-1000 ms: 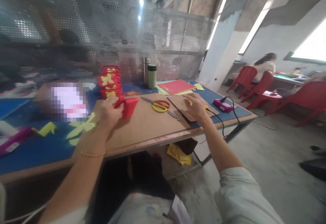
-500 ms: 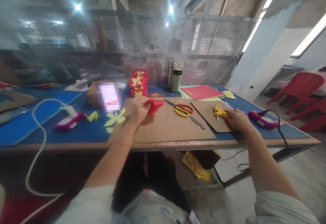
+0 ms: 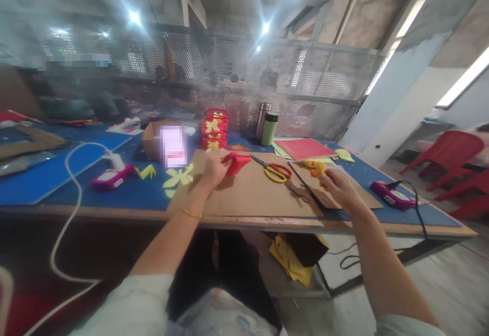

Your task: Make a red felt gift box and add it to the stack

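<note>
My left hand is closed on a small red folded piece, held over the brown cardboard sheet. My right hand grips a yellow glue gun, whose nozzle points left above a smaller cardboard piece. Between the hands lie scissors with red and yellow handles, blades half apart. A grey metal blade-like tool rests just below them. Pale yellow petal-shaped cutouts are left of my left hand. Behind it stands a stack of red pieces with yellow flowers.
Red and yellow sheets lie at the back right, near a green flask and a steel flask. A phone leans on a cardboard box. Corded purple power blocks sit on both sides. A perforated metal screen closes the back.
My right hand has lifted the glue gun off the small cardboard and brought it left, its nozzle turned toward the red piece. The left hand keeps its hold; the view has shifted slightly.
</note>
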Motion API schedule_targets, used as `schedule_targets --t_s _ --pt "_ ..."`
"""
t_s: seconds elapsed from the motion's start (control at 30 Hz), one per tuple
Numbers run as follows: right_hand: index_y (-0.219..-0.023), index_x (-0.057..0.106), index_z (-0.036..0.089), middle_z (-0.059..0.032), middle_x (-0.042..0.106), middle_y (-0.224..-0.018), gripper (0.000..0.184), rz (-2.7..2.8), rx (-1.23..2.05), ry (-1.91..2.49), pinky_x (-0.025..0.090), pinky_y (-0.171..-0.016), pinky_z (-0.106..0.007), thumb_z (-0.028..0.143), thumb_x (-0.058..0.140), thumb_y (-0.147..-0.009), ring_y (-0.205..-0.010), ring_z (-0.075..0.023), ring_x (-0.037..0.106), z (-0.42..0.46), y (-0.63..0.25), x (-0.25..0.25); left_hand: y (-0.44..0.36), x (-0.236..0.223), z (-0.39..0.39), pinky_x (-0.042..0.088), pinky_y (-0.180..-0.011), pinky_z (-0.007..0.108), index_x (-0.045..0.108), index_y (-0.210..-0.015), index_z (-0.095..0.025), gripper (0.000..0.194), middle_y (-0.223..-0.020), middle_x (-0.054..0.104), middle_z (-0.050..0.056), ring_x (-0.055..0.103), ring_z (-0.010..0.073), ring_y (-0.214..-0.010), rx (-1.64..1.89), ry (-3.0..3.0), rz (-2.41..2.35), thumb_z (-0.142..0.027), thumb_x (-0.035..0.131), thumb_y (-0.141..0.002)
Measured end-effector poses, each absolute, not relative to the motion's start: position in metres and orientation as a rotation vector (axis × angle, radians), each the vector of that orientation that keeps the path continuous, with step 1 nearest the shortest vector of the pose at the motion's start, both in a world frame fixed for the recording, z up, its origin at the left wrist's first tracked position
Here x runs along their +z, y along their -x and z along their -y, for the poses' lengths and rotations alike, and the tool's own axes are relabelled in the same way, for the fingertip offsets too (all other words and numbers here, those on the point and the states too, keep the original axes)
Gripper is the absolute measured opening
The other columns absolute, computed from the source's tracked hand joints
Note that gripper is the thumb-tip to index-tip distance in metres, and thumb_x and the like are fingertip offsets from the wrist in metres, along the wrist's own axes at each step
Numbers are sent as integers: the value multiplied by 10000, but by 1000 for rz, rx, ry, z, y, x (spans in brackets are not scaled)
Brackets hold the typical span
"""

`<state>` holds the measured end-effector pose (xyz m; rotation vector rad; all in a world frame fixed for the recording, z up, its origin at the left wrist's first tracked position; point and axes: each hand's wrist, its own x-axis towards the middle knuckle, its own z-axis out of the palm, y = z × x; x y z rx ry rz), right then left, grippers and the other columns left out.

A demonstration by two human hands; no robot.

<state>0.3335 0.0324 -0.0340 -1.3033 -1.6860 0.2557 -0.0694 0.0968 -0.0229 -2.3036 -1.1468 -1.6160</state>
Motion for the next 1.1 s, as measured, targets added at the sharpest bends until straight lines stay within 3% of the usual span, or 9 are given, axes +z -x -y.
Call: schedule_targets --t_s 0.17,0.43,0.67,0.77,0.93,1.1 --pt "-967 699 214 -33 635 -737 599 1585 457 1118 435 -546 -284 793 564 -893 -612 -155 501 -7 -295 -11 68 -23 -95 530 -751 333 763 -821 -202 121 -804 755 45 659 199 -764 -1642 2349 1140 -137 669 -861" --pt "-771 687 211 -23 591 -687 650 1752 554 1044 439 -571 -282 838 552 -878 -627 -158 501 7 -238 -8 64 -22 -92 523 -716 328 745 -795 -203 109 -762 730 42 638 187 -714 -1695 2415 1084 -194 670 -874" --pt "-785 660 211 -13 531 -677 668 1845 592 965 415 -544 -290 860 531 -871 -617 -154 439 2 -212 -11 61 -19 -87 514 -703 325 721 -750 -213 124 -737 726 28 622 181 -695 -1681 2474 1105 -188 677 -863" --pt "-772 646 214 -7 508 -677 624 1848 586 962 394 -537 -285 820 556 -889 -619 -153 424 0 -214 -14 60 -17 -86 505 -700 324 726 -743 -205 126 -729 727 30 625 179 -696 -1695 2482 1094 -182 684 -860" --pt "-942 707 215 -30 606 -831 473 1900 579 950 458 -655 -298 670 582 -965 -733 -176 511 -5 -217 -22 58 -17 -83 500 -697 322 743 -759 -203 132 -736 732 29 626 176 -699 -1717 2497 1095 -204 688 -879" --pt "-1005 693 209 -37 603 -877 432 1918 582 947 460 -699 -304 621 563 -995 -771 -182 515 -7 -214 -25 58 -17 -80 521 -744 350 739 -759 -210 125 -759 741 30 638 187 -728 -1750 2489 1083 -226 702 -877"
